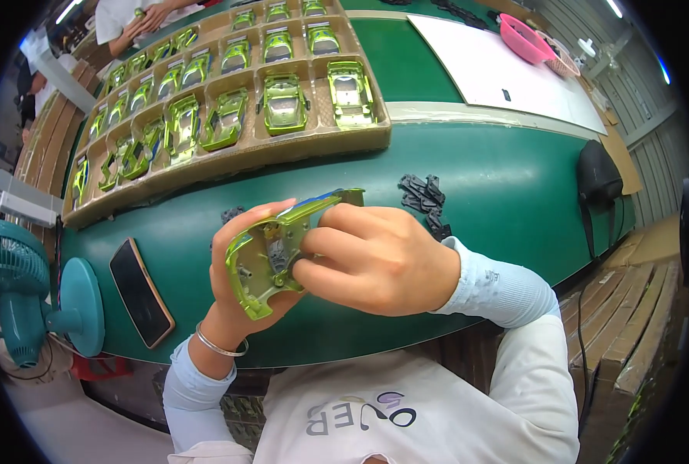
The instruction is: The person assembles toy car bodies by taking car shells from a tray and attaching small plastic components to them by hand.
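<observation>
The right hand (375, 259) pinches its fingertips onto a small dark grey insert (276, 251) inside an upturned green toy car shell (271, 255). The left hand (240, 267) is closed around the shell's edges, holding it above the near edge of the green worktable (506, 193). The shell looks light, stiff, glossy and probably slippery, best gripped by its rims. Loose dark parts (425, 199) lie just beyond; a cardboard tray (282, 151) of similar shells occupies the far left.

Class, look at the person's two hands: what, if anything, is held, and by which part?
The left hand cradles a shiny green toy car body shell around its sides, underside facing up; the right hand presses fingertips onto a small grey part inside.
</observation>
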Motion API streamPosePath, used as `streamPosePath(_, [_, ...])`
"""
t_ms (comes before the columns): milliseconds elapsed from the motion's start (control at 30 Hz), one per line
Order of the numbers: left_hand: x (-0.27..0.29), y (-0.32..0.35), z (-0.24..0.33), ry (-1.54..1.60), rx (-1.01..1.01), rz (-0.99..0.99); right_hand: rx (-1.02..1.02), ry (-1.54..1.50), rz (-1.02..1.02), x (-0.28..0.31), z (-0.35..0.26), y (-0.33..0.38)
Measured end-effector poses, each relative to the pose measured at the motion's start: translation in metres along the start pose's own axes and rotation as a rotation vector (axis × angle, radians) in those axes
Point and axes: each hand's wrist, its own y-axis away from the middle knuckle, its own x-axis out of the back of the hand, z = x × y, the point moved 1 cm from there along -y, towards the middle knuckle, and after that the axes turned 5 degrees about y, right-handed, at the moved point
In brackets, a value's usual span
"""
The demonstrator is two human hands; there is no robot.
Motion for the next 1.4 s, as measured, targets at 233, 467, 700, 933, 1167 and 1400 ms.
streamPosePath(233, [0.001,0.004,0.001,0.032,0.063,0.05,-0.06,-0.157,-0.013,-0.003,-0.003,0.007])
streamPosePath(467, [0.004,0.01,-0.001,0.1,0.179,0.112,-0.021,-0.206,0.029,-0.005,-0.002,0.008])
streamPosePath(700, [0.003,0.012,0.003,0.178,0.423,0.264,-0.221,-0.531,0.079,-0.007,-0.005,0.005])
streamPosePath(933, [0.007,0.012,-0.001,-0.059,0.325,0.298,-0.515,-0.913,0.0,-0.006,-0.001,0.002])
streamPosePath(1167, [0.0,0.008,0.001,-0.069,0.257,0.374,-0.6,-0.901,0.216,-0.022,-0.012,0.007])
streamPosePath(1400, [-0.002,-0.013,0.015,-0.593,-0.153,0.32,-1.091,-1.407,0.102,-0.024,-0.004,0.009])
